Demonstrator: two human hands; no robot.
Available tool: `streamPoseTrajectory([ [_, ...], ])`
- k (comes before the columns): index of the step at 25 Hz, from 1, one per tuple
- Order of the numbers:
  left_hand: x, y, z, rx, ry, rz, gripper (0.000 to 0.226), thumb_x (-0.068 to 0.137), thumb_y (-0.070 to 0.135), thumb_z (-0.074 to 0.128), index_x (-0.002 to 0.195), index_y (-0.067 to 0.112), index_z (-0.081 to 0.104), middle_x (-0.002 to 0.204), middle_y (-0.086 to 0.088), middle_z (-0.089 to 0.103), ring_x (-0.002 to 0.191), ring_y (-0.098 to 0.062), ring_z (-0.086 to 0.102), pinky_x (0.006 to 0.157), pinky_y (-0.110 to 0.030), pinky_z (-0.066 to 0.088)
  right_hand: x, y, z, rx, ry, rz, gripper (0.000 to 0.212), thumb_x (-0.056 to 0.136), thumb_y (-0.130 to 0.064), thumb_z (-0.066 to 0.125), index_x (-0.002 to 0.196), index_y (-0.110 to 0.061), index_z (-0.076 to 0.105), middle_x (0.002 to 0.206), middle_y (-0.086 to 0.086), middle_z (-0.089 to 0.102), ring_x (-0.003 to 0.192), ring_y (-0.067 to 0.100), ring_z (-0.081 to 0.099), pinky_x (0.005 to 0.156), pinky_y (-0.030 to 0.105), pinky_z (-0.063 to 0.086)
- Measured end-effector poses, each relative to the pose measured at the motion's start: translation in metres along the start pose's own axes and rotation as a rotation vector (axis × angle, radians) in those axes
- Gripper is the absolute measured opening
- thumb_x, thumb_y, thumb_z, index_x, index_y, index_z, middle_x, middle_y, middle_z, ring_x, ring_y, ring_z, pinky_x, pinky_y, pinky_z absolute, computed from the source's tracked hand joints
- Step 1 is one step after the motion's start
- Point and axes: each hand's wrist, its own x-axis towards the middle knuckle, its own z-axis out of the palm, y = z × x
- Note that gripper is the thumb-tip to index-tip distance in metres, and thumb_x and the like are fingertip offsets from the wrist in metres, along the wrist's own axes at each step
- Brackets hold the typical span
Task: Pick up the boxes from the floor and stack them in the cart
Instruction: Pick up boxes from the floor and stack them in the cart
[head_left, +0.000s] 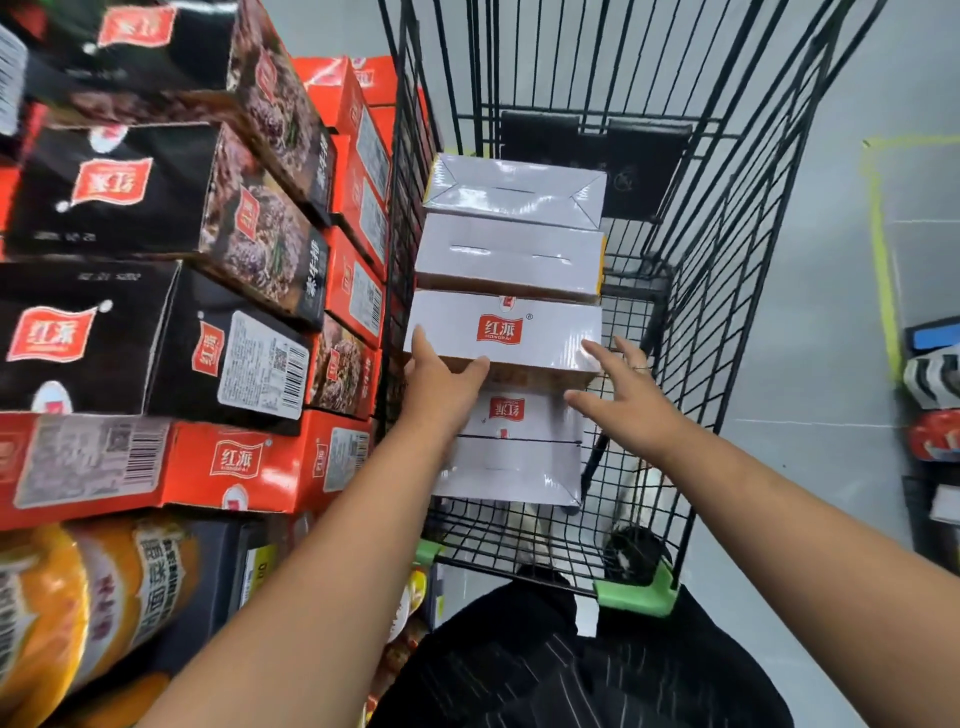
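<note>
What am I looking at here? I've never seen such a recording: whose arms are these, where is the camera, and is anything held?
There is no machine. A person wears one wide-angle camera on the head, so you look down along their two bare arms. Ahead stands a black wire cart with white boxes inside. The left hand lies with straight fingers against the near left edge of the box with the upright red logo. The right hand is spread open by its right corner; contact there is unclear. Neither grips anything. Stacked black boxes and red boxes stand left of the cart.
</note>
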Motion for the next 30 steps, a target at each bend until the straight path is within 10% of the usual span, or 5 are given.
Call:
streamPoseTrajectory([
  [4, -0.026, 0.012, 0.014, 0.29, -0.017, 0.276, 0.084, 0.088, 0.037, 0.065, 0.153, 0.021, 0.014, 0.159, -0.011, 0.002, 0.145, -0.027, 0.019, 0.114, -0.033, 0.023, -0.02, 0.003, 0.0, 0.039, 0.107, -0.016, 0.077, 0.089, -0.035, 0.066, 0.153, -0.029, 0.022, 0.161, 0.0, -0.001, 0.148, 0.02, 0.012, 0.111, 0.027, 0.014],
  [14, -0.121, 0.043, 0.054, 0.453, -0.179, 0.756, 0.062, 0.092, 0.043, 0.059, 0.147, 0.028, 0.034, 0.147, -0.003, 0.037, 0.136, -0.023, 0.033, 0.111, -0.037, 0.027, -0.138, 0.046, -0.025, 0.153, 0.549, -0.002, 0.073, 0.086, -0.033, 0.069, 0.148, -0.025, 0.032, 0.154, 0.005, 0.021, 0.142, 0.015, 0.026, 0.104, 0.017, 0.018],
  [30, -0.441, -0.007, 0.231, 0.657, -0.779, 1.405, 0.069, 0.094, 0.049, 0.049, 0.151, 0.022, 0.023, 0.153, -0.001, 0.031, 0.14, -0.015, 0.029, 0.108, -0.026, 0.024, -0.493, 0.225, -0.018, 0.313, 1.125, 0.269, 0.077, 0.086, -0.038, 0.068, 0.15, -0.03, 0.026, 0.156, -0.001, 0.018, 0.141, 0.013, 0.023, 0.102, 0.015, 0.018],
])
